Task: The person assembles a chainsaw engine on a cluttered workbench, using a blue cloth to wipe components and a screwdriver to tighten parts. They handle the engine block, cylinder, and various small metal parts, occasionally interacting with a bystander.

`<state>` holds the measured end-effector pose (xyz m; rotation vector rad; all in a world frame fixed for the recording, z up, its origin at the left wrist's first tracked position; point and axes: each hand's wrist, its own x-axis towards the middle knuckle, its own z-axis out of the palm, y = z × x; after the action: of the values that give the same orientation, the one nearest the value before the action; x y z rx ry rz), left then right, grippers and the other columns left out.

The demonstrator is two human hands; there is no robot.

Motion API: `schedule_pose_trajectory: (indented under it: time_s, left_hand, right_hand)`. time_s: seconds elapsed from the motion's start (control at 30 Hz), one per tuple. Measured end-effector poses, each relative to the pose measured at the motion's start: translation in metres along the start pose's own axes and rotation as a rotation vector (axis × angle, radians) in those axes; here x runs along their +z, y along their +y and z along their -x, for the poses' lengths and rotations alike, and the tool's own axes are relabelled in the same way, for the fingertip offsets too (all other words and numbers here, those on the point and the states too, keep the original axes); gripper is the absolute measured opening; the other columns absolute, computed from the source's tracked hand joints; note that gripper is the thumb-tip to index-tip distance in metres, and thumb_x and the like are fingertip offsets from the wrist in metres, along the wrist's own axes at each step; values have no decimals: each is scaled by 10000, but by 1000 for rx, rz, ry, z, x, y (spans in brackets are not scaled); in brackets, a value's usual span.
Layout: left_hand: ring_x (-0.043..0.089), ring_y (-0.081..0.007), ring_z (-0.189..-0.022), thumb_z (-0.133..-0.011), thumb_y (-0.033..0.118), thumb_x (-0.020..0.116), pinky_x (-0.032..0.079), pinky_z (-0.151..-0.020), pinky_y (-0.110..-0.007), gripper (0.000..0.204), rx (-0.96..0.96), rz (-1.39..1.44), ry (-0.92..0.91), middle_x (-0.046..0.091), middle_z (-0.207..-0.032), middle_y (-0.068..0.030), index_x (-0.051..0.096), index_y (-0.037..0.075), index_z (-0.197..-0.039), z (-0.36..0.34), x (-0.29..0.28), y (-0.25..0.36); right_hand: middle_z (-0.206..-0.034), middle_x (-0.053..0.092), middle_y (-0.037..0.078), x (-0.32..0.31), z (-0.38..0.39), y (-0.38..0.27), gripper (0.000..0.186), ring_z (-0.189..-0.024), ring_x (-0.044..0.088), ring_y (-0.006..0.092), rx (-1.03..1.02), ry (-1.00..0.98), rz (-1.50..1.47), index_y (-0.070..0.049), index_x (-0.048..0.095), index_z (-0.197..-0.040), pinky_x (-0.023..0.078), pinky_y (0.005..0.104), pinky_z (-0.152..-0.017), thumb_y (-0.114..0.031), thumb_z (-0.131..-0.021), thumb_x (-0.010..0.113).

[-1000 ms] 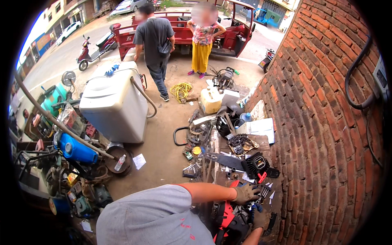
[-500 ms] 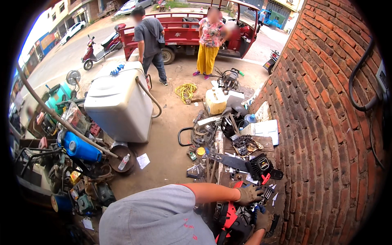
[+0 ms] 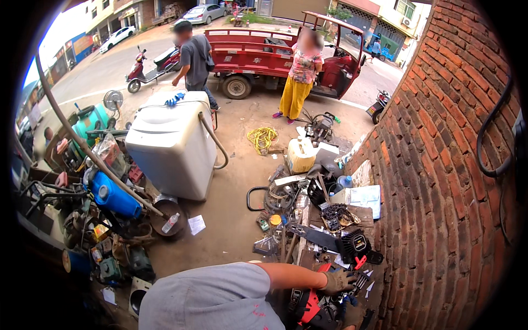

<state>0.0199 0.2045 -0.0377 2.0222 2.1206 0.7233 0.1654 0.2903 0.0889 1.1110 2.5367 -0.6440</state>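
Observation:
My left hand [image 3: 339,281], in a grey-brown work glove, reaches over the bench with its fingers stretched out, beside several metal tools [image 3: 360,279]. Below it, my gloved right hand [image 3: 353,314] sits at the right side of a red and black chainsaw body [image 3: 312,308]. Its fingers are dim and partly hidden, so what they grip does not show. A dark chainsaw guide bar [image 3: 314,236] lies farther off, by a black finned cover [image 3: 355,245] with a red pull handle [image 3: 360,262]. Saw chain [image 3: 336,215] is heaped behind them.
A brick wall [image 3: 440,181] rises close on the right. A white machine tub [image 3: 170,148] with a hose stands left, near a blue jug [image 3: 113,195]. Beyond are yellow rope [image 3: 262,140], a red cargo tricycle [image 3: 250,58] and two people.
The view has shifted, so the surroundings sit lower and farther right. My left hand stays over the tools. My right hand now appears lower, nearer the bottom edge. The person at left has stepped.

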Motion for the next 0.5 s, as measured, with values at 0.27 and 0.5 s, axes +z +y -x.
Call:
schedule_pose_trajectory:
  time_s: [0.27, 0.5]
  left_hand:
    - [437, -430, -1311, -762, 233, 677, 402, -1029, -545, 506, 13, 47, 13, 410, -1461, -233, 598, 58, -1231, -2, -2, 1]
    - [436, -429, -1314, -755, 240, 687, 400, -1026, -555, 504, 19, 53, 17, 414, -1452, -229, 597, 75, -1223, 0, -3, 0]
  right_hand:
    - [-1300, 637, 149, -1, -1, 3, 551, -1173, 609, 403, 89, -50, 170, -311, 608, -1350, 460, 473, -1013, -615, -925, 435]
    - [-834, 739, 106, 50, -39, 58, 294, -755, 661, 175, -104, 115, -389, -20, 738, -1020, 520, 373, -684, -267, -893, 640]
